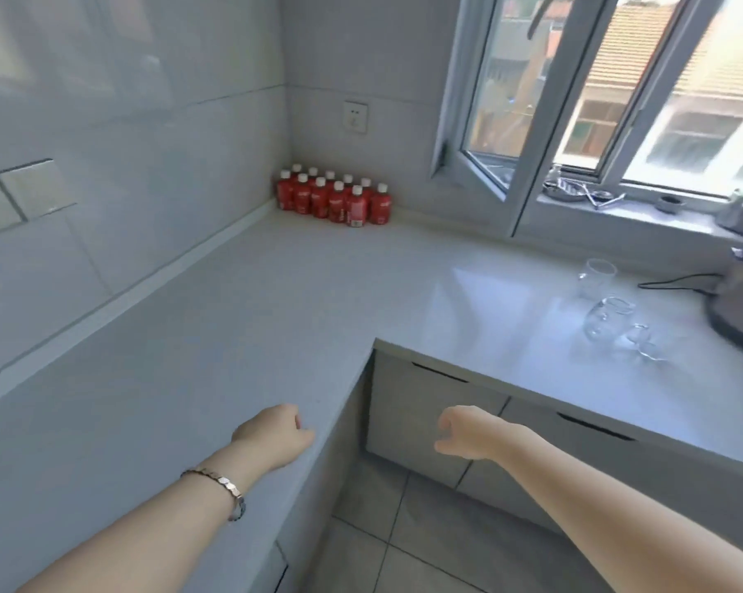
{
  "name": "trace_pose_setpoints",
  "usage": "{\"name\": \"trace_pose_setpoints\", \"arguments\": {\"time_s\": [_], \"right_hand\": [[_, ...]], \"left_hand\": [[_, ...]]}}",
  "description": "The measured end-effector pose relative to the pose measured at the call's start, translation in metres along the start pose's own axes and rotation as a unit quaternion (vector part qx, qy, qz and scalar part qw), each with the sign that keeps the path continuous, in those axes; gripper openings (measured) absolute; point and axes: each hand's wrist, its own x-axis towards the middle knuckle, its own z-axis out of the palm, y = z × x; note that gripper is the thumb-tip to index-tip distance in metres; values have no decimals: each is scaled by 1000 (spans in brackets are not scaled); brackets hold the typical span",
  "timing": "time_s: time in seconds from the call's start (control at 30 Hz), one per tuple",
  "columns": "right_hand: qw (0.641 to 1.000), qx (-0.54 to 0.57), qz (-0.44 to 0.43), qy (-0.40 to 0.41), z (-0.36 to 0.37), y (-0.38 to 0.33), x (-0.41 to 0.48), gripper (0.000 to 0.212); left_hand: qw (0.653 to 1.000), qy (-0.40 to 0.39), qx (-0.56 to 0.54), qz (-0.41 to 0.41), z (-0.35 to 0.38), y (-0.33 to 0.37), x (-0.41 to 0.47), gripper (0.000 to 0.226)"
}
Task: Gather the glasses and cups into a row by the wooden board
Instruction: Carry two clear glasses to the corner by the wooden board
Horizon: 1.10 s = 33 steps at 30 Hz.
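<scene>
Two clear glasses stand on the grey L-shaped counter (275,293) at the right: a tall one (597,279) further back and a rounder one (609,318) in front of it. A smaller clear glass piece (643,342) lies just right of the round one. No wooden board is in view. My left hand (275,434), a bracelet on its wrist, hovers over the counter's near edge with fingers curled in and nothing in them. My right hand (463,434) hangs in front of the cabinet drawers, fingers loosely curled, holding nothing. Both hands are far from the glasses.
Several red bottles (333,199) with white caps stand packed in the far corner. A dark kettle-like appliance (741,306) with a black cord sits at the right edge. An open window frame (489,177) swings in over the counter; small items lie on the sill (643,211).
</scene>
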Motion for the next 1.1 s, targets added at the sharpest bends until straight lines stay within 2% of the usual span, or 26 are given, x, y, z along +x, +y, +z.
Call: {"name": "trace_pose_setpoints", "arguments": {"time_s": [0.17,0.27,0.37,0.47,0.6,0.83,0.9,0.97,1.03,1.1], "right_hand": [[996,39,80,15,-41,115,31,21],[987,86,129,35,-62,169,45,37],[972,135,188,44,-83,215,60,46],[951,184,242,60,-102,266,79,46],[923,224,303,75,-127,325,94,45],[861,296,375,175,-161,414,127,51],[834,322,396,211,-171,439,141,65],[823,345,398,212,-180,466,161,96],[836,352,381,181,-183,487,181,113],[863,325,356,150,-179,504,196,106]], "left_hand": [[995,-40,20,87,4,121,70,12],[986,-81,55,133,13,181,112,13],[973,-112,99,175,17,243,160,24],[957,-138,122,224,18,307,205,18],[938,-165,132,276,26,387,245,34],[913,-198,163,317,59,498,289,36],[918,-200,152,307,72,524,298,35],[927,-186,136,297,84,549,306,35],[939,-169,109,279,95,571,310,34],[953,-155,75,251,104,590,315,35]]}}
